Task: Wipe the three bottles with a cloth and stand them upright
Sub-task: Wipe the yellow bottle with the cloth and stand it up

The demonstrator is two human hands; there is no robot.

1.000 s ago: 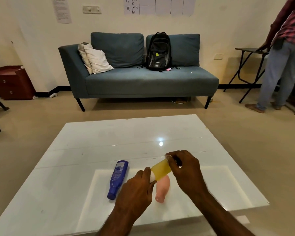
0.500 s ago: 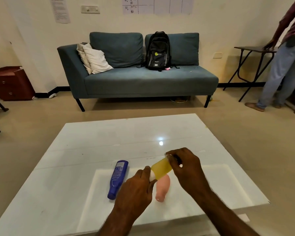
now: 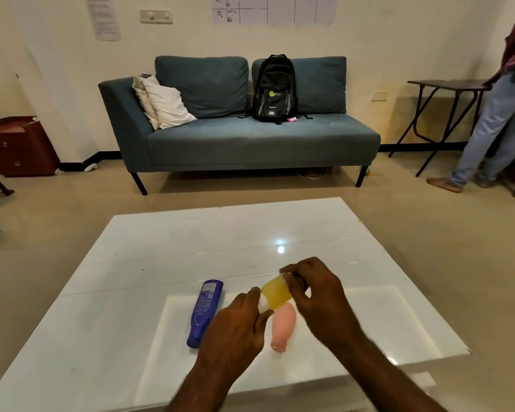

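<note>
A small yellow bottle point(image 3: 276, 296) is held tilted in the air above the white table point(image 3: 149, 263). My left hand point(image 3: 235, 331) grips its white cap end at the lower left. My right hand point(image 3: 315, 295) is closed over its upper end, and bits of a white cloth point(image 3: 286, 275) show under the fingers. A blue bottle point(image 3: 205, 312) lies on its side on the table, left of my hands. Just below the yellow one, a pink bottle point(image 3: 283, 325) also lies flat, its neck pointing toward me.
Beyond the table stands a blue sofa point(image 3: 250, 141) with a black backpack point(image 3: 275, 89) and cushions. A person point(image 3: 500, 114) stands at the far right by a dark folding table point(image 3: 446, 84). A red-brown cabinet point(image 3: 18, 144) sits at the left wall.
Both hands keep hold of the yellow bottle in almost the same spot. The standing person at the right has shifted slightly further right.
</note>
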